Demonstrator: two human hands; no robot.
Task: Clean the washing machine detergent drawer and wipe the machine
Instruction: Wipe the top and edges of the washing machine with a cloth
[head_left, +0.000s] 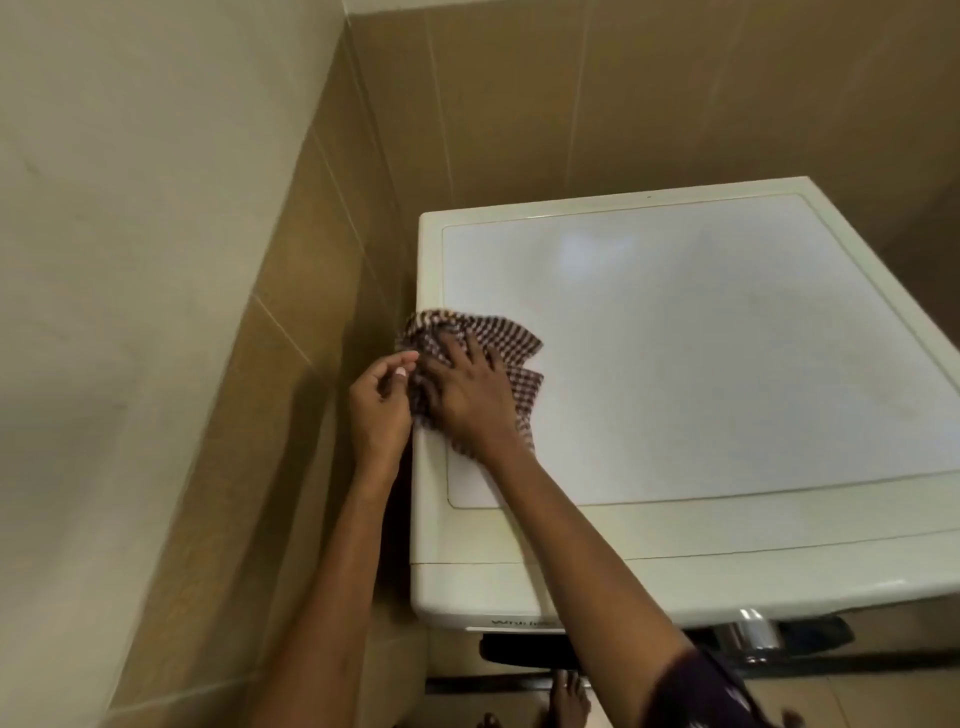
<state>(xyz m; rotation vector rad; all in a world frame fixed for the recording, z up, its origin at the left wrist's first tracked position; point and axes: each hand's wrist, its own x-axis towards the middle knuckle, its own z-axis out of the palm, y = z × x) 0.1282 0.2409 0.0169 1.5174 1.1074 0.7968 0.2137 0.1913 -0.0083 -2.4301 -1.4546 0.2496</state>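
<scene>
A cream washing machine (675, 364) stands in a tiled corner, seen from above. A brown-and-white checked cloth (498, 338) lies crumpled on the left side of its top panel, spilling over the left edge. My right hand (467, 395) lies flat on the cloth with fingers spread, pressing it against the panel. My left hand (379, 410) is at the machine's left edge, its fingertips pinching the cloth's overhanging part. The detergent drawer front (478, 597) is at the machine's near left corner and looks closed.
Tan tiled walls (519, 104) close in behind and to the left, leaving a narrow gap (400, 291) beside the machine. A plastered wall (130, 260) stands at far left. A chrome dial (753, 634) and dark control strip show under the front edge. Bare feet (569, 696) are on the floor.
</scene>
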